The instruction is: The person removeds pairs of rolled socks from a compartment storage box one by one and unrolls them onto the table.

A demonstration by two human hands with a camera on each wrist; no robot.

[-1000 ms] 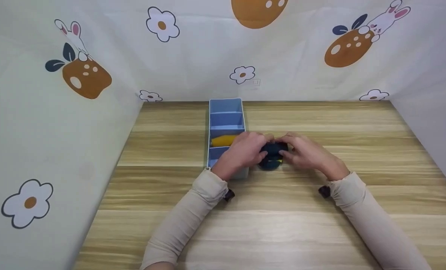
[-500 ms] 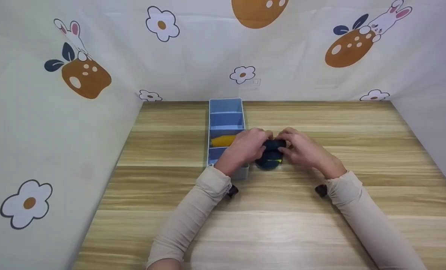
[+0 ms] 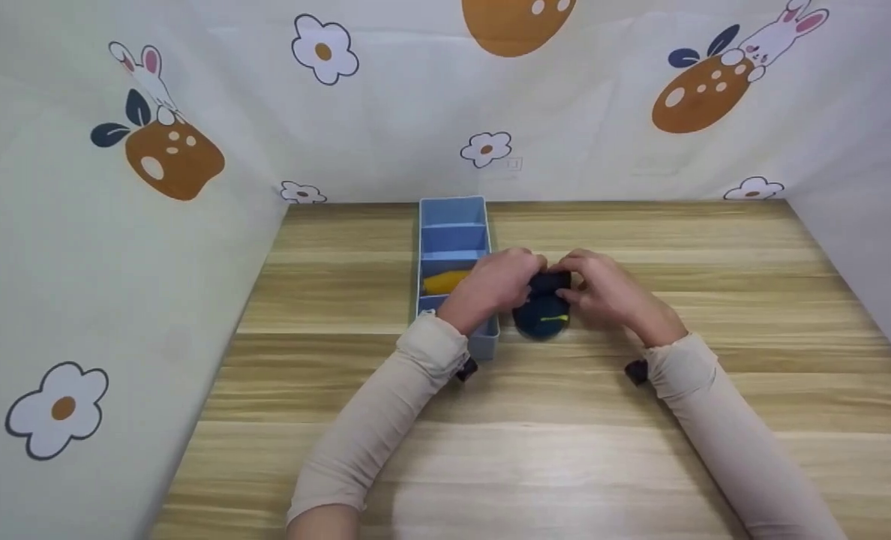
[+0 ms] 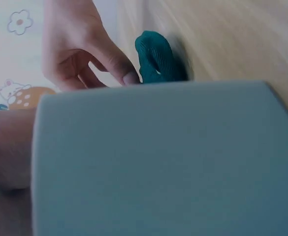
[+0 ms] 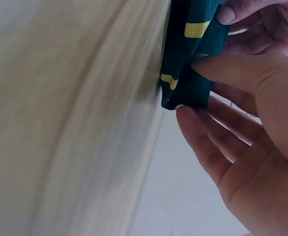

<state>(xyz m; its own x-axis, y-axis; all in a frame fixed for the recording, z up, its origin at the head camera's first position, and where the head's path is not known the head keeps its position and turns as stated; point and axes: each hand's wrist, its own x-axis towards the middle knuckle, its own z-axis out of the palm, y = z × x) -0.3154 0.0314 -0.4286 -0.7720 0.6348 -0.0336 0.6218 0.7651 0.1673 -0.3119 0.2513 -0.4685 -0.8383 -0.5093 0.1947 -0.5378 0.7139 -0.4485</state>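
Note:
Dark green ribbed socks (image 3: 539,316) with yellow bands lie partly folded on the table, just right of the blue divided box (image 3: 483,347). My left hand (image 3: 499,282) pinches the far left part of the fold, its wrist over the box. On the far right side, my right hand (image 3: 603,291) pinches the same fold between thumb and fingers. Close up in the right wrist view, the right thumb lies on the turned fabric (image 5: 195,93) with the fingers beneath it. The box wall (image 4: 158,157) hides most of the left hand in the left wrist view.
A yellow rolled item (image 3: 445,283) lies in one compartment of the box, partly behind the left hand. The wooden table (image 3: 535,465) meets a printed cloth wall (image 3: 385,135) at the back. Small dark wrist cameras hang below both cuffs.
Both hands have moved slightly away from me with the far edge of the socks. More of the near, rounded green part shows now. The box has stayed in place.

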